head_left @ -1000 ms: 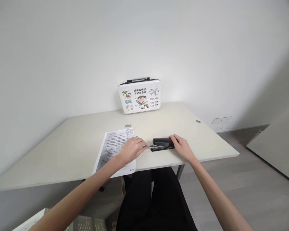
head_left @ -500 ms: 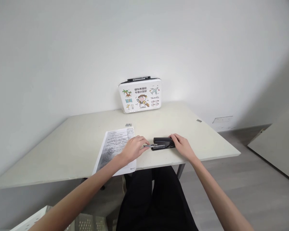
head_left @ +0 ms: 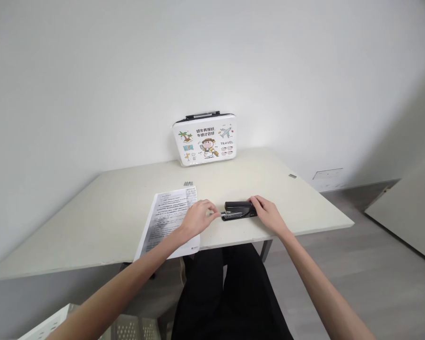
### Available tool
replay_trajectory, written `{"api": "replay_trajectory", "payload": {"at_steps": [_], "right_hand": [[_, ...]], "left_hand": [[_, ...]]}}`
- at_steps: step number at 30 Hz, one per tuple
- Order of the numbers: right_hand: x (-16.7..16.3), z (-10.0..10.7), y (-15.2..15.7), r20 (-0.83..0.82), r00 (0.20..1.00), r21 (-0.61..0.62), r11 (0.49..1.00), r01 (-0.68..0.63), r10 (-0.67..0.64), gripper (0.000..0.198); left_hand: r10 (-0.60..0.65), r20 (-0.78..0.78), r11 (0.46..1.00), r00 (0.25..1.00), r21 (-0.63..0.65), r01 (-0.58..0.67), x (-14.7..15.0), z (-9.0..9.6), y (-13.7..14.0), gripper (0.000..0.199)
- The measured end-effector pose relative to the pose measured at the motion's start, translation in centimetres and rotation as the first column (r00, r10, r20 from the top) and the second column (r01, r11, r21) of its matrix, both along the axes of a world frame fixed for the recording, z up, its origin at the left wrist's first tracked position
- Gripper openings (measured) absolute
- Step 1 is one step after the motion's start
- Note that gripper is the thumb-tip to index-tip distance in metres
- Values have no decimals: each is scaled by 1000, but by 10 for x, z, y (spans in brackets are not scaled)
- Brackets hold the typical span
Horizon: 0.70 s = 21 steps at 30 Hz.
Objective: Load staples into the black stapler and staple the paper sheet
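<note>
My right hand [head_left: 270,217] holds the black stapler [head_left: 241,206] on the bench [head_left: 269,177]; my left hand [head_left: 199,217], partly over printed paper [head_left: 168,215], pinches a metal piece [head_left: 222,214] at its front.

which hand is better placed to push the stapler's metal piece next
Likely the left hand: its fingertips are at the metal piece, while the right hand grips the stapler at its other end.

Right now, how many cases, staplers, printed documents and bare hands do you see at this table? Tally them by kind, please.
White case: 1
Black stapler: 1
Printed document: 1
Bare hands: 2 (left hand, right hand)
Total: 5
</note>
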State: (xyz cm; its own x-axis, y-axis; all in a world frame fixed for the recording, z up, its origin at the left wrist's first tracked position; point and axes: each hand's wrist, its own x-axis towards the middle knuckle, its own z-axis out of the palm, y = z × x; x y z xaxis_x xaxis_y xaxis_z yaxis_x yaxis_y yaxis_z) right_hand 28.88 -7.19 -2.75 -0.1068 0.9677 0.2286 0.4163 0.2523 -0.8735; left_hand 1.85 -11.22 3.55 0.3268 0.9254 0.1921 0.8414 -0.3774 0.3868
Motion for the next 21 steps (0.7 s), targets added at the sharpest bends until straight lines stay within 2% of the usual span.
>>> {"api": "replay_trajectory", "payload": {"at_steps": [5, 12, 21], "right_hand": [[0, 2, -1, 3, 1000, 4, 1000, 0, 0, 48], [0, 3, -1, -1, 1000, 1, 1000, -3, 3, 50], [0, 5, -2, 1, 1000, 4, 1000, -3, 3, 50]], "left_hand": [[8, 29, 1000, 1000, -5, -8, -1, 2, 0, 20], [-89, -56, 995, 995, 40, 91, 2, 1, -2, 12], [17, 43, 1000, 999, -18, -16, -3, -10, 5, 17]]}}
